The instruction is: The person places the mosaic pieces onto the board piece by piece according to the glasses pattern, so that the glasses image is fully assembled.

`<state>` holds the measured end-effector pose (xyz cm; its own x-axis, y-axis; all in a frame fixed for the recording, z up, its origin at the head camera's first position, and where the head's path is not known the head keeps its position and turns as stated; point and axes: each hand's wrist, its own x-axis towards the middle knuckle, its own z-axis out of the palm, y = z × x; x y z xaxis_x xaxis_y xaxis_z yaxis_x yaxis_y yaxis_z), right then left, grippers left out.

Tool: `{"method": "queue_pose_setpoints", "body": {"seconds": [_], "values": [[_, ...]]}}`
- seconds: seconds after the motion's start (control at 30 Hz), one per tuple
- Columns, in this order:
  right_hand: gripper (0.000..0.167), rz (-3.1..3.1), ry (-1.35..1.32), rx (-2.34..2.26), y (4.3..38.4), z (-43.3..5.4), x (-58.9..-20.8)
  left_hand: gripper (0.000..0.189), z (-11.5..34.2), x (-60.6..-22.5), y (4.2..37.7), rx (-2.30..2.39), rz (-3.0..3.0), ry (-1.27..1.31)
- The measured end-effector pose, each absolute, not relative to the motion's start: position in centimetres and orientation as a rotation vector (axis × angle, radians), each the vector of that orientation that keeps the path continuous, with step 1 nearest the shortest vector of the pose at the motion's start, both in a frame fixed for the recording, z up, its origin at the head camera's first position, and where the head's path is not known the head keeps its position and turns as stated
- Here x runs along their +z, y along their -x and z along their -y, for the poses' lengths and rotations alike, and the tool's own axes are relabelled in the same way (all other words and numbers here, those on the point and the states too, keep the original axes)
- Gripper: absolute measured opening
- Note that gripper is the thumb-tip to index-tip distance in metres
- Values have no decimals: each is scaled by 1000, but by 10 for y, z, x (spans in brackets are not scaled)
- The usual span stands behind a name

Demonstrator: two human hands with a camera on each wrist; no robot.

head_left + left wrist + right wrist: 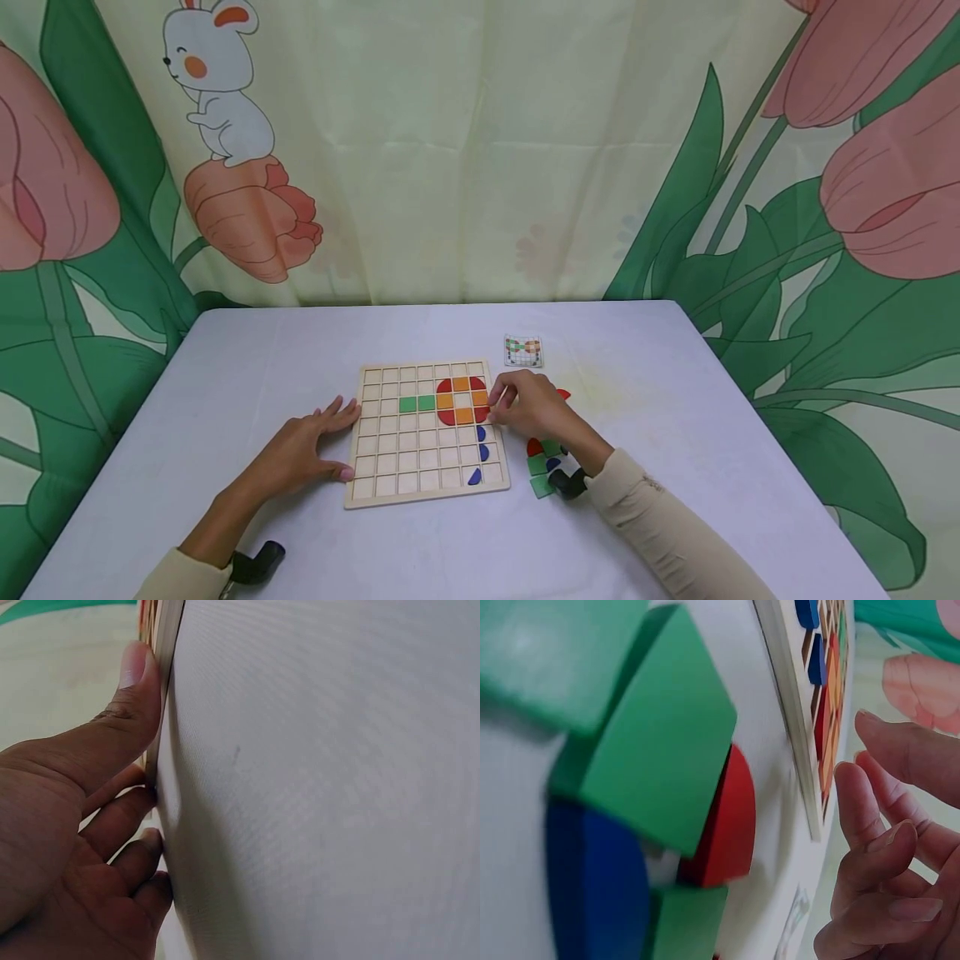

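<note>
A wooden grid board lies on the white table. My left hand rests against its left edge, fingers spread and thumb at the near corner; in the left wrist view the thumb lies along the board's side. My right hand is at the board's right edge, beside a ring of red rounded pieces and orange squares. Its fingers are loosely bent, and no piece shows between them in the right wrist view. Two green squares and several blue rounded pieces also sit in the grid.
Loose green, red and blue pieces lie right of the board, beneath my right forearm. Another red piece is beyond that hand. A small pattern card lies behind the board's right corner. A printed curtain hangs behind the table.
</note>
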<state>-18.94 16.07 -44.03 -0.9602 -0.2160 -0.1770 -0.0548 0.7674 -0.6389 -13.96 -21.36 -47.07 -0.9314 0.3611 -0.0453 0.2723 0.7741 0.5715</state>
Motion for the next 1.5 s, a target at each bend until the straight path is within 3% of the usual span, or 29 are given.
{"method": "queue_pose_setpoints", "body": {"seconds": [0.67, 1.5], "values": [[9, -2770, 43, -1043, 188, -185, -441, 105, 212, -472, 140, 856, -2815, -498], [20, -2789, -105, -1000, 184, -239, -452, 105, 214, -474, 141, 867, -2820, -504]]}}
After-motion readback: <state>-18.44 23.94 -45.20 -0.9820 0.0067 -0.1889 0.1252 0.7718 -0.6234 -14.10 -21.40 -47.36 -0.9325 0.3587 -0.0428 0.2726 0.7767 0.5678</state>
